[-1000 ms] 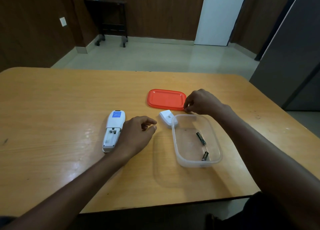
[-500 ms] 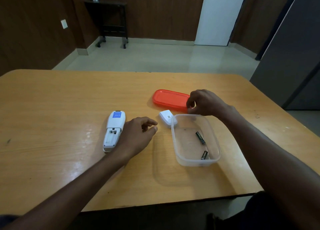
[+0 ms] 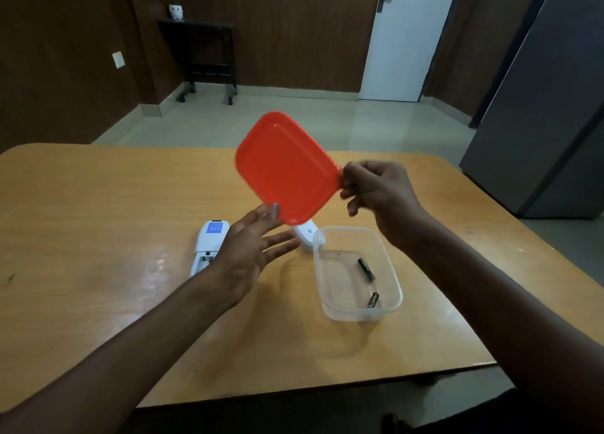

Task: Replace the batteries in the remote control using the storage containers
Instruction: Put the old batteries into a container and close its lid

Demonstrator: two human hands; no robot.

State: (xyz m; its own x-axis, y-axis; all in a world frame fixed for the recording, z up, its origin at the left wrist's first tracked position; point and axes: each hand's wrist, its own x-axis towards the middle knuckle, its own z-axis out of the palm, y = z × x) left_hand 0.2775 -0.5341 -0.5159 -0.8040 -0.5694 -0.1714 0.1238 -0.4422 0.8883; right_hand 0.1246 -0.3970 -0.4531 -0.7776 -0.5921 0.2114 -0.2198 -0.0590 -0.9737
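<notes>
Around: remote (image 3: 209, 244), battery cover (image 3: 306, 234), two batteries (loose) in container (image 3: 389, 306) at 4 o'clock.
Right hand (image 3: 376, 188): pinches lid (image 3: 283, 168).
Left hand (image 3: 251, 253): spread wide, fingertips at lid.
Change: lid has risen off table (image 3: 98, 204).

Bench (image 3: 98, 211): light wooden top with rounded far corners and a glossy, reflective finish; a small dark mark shows near its left edge.

Remote control (image 3: 209, 245): white, lying flat on the bench just left of the left hand (image 3: 251, 253), partly hidden behind it. Blue label on the far end; battery bay at the near end uncovered.

Battery cover (image 3: 305, 234): white, flat on the bench just beyond the left hand's fingertips, touching the far left corner of the container.

Container (image 3: 392, 289): clear plastic, lidless, standing on the bench below the right hand (image 3: 376, 188). Two black batteries (image 3: 366, 269) lie inside, apart.
</notes>
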